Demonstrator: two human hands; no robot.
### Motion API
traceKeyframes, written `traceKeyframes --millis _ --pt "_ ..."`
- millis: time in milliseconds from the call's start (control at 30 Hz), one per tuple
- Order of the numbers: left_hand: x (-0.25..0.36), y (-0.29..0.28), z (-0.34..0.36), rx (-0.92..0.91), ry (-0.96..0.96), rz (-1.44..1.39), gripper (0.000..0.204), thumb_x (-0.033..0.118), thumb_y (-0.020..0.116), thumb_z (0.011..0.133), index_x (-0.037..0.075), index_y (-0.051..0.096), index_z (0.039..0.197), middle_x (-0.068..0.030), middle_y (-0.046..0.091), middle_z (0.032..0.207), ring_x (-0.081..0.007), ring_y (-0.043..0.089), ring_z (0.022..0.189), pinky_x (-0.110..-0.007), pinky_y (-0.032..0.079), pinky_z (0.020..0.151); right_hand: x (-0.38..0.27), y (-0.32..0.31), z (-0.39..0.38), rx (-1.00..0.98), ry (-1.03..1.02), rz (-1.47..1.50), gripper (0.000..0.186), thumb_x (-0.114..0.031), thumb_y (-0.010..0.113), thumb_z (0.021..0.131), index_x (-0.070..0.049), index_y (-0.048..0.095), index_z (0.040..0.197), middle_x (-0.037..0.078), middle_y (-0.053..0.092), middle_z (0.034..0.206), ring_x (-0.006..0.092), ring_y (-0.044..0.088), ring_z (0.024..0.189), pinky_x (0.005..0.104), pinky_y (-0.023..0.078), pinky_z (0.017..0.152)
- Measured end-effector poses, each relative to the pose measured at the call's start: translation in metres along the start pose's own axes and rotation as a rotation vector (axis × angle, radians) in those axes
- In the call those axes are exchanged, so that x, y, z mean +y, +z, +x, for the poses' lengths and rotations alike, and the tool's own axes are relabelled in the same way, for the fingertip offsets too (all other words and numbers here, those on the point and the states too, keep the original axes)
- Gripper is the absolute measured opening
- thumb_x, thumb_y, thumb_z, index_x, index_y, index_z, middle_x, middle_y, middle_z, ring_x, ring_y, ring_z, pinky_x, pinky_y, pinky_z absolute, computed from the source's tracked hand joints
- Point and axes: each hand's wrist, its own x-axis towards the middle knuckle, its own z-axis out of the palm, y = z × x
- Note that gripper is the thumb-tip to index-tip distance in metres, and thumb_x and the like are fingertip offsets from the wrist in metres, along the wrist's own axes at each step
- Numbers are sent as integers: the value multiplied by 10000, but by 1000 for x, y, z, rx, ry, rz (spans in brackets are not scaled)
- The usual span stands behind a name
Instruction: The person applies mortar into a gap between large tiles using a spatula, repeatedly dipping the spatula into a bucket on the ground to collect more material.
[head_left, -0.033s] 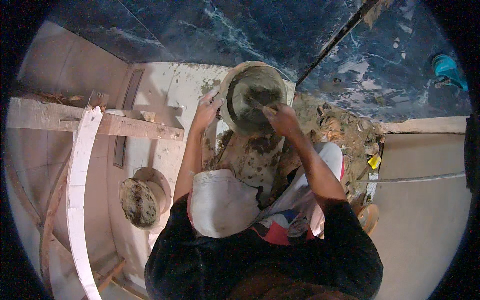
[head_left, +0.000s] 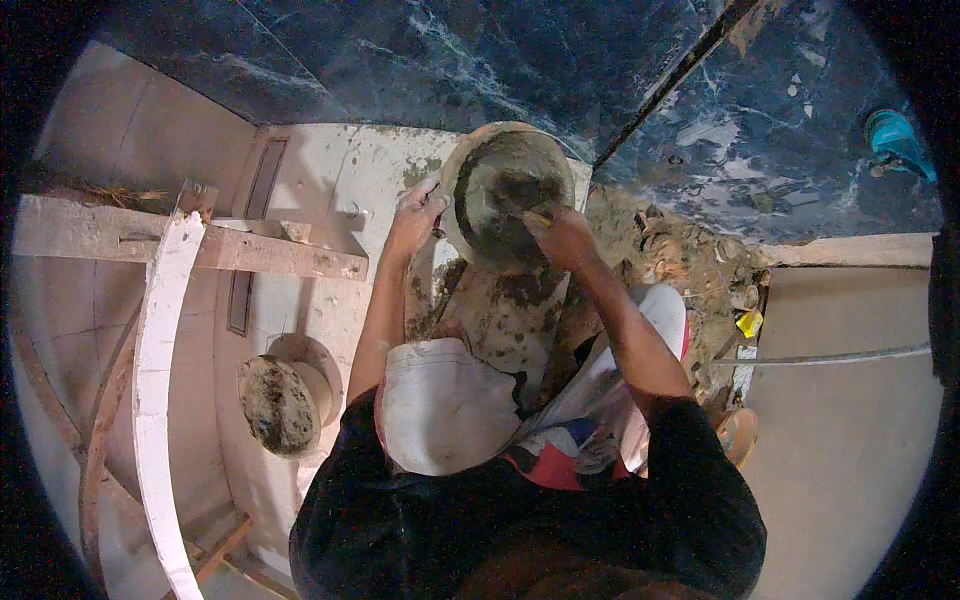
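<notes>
A round basin (head_left: 459, 240) of wet grey mortar (head_left: 500, 215) stands in front of my knees. My left hand (head_left: 420, 215) grips its left rim, with the fingers at the edge. Over the right part of the basin, my right hand (head_left: 560, 236) is closed round the light-coloured handle of a small tool (head_left: 541, 214). The tool's working end reaches toward a dark hollow in the mortar and cannot be clearly made out.
Dark marble-look panels (head_left: 400, 60) rise beyond the basin. Wooden beams (head_left: 270, 258) cross at left, above a second mortar-smeared round container (head_left: 280, 405). Rubble (head_left: 690, 260) lies at right, near a yellow scrap (head_left: 749, 323). A teal object (head_left: 897, 140) is at far right.
My right hand and the tool have shifted very slightly over the mortar. My left hand stays at the basin's rim.
</notes>
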Motion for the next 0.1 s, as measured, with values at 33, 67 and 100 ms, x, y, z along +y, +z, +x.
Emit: traceKeyframes --millis 33,67,100 --pt "4 0 0 -29 -56 -21 542 198 603 907 -30 516 1392 -173 553 1404 -252 479 1326 -344 345 1117 -1 3 4 -27 -12 -41 371 -425 640 908 -97 708 1068 224 697 938 410 672 862 504 545 757" --pt "6 -2 0 -56 -113 -40 548 206 606 906 -24 515 1395 -178 536 1426 -260 456 1358 -348 327 1135 -3 6 7 -53 -24 -81 398 -435 657 898 -92 713 1092 238 695 989 409 670 921 492 542 799" --pt "8 -2 -2 -56 -116 -38 548 206 606 906 -24 515 1395 -178 536 1426 -260 456 1358 -348 327 1135 -6 10 12 -79 -37 -120 428 -445 674 888 -87 719 1117 252 693 1040 407 668 980 479 538 841"
